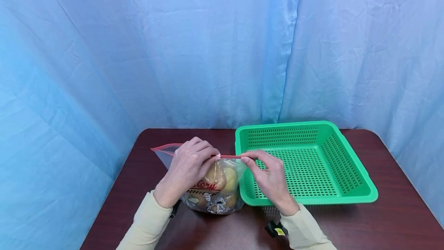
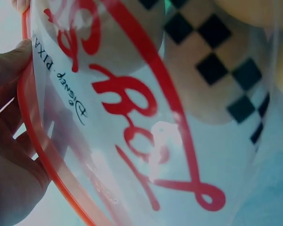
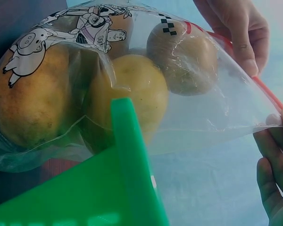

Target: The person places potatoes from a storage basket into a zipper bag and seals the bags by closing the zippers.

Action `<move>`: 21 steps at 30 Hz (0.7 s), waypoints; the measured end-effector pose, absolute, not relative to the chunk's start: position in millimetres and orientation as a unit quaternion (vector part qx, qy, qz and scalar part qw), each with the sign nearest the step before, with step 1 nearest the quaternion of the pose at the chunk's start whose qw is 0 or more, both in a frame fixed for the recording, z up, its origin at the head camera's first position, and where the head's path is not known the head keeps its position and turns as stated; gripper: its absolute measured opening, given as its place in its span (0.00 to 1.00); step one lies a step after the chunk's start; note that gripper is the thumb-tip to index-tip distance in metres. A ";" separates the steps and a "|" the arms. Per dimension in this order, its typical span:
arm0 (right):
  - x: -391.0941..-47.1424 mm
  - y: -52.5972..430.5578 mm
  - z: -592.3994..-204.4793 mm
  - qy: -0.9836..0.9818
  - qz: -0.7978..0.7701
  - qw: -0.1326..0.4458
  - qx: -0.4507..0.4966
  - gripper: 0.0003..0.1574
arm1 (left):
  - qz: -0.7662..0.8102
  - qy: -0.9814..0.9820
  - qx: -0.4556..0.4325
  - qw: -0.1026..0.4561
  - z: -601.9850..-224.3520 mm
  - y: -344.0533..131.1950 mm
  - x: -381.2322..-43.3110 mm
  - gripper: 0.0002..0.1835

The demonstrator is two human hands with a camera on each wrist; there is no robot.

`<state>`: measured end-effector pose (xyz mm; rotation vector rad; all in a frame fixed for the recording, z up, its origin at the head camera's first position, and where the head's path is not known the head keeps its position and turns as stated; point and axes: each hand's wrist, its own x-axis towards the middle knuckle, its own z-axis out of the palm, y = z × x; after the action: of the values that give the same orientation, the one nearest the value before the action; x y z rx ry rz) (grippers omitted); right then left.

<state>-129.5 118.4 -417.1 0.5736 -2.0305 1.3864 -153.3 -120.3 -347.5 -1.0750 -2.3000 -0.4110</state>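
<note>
A clear zip bag (image 1: pixel 215 188) with a red seal strip and cartoon print stands on the dark table (image 1: pixel 138 188), holding several yellow-brown fruits (image 3: pixel 127 89). My left hand (image 1: pixel 189 167) pinches the red seal strip near its middle, fingers curled over the top edge. My right hand (image 1: pixel 267 173) pinches the strip's right end (image 3: pixel 273 106), close to the green basket's corner. In the left wrist view the bag's (image 2: pixel 146 117) red lettering fills the frame, with the left hand's fingers (image 2: pixel 9 136) behind the red strip. The left end of the bag's mouth gapes a little.
A green perforated plastic basket (image 1: pixel 354 192) sits right of the bag, nothing inside it; its corner (image 3: pixel 132 155) shows in the right wrist view. Blue cloth (image 1: pixel 222 49) hangs behind and to both sides of the table.
</note>
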 end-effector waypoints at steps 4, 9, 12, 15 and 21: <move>-128.5 118.6 -416.2 -0.767 0.524 0.302 0.214 0.11 | -0.155 -0.857 -0.401 0.284 -348.1 -122.7 -153.5 0.03; -127.6 118.4 -415.1 -0.768 0.526 0.299 0.210 0.10 | -0.155 -0.857 -0.400 0.285 -348.4 -126.1 -153.8 0.04; -128.1 118.6 -415.8 -0.767 0.527 0.298 0.210 0.10 | -0.153 -0.858 -0.400 0.284 -348.1 -127.6 -153.8 0.03; -128.7 118.9 -417.0 -0.767 0.528 0.300 0.211 0.11 | -0.154 -0.856 -0.399 0.289 -348.5 -129.2 -154.2 0.04; -128.5 118.9 -417.8 -0.765 0.529 0.302 0.209 0.10 | -0.158 -0.855 -0.398 0.292 -349.5 -131.7 -154.6 0.04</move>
<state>-128.5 118.9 -417.8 0.5549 -2.0303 1.4019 -154.6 -131.7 -349.5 -1.0608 -2.2797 -0.4202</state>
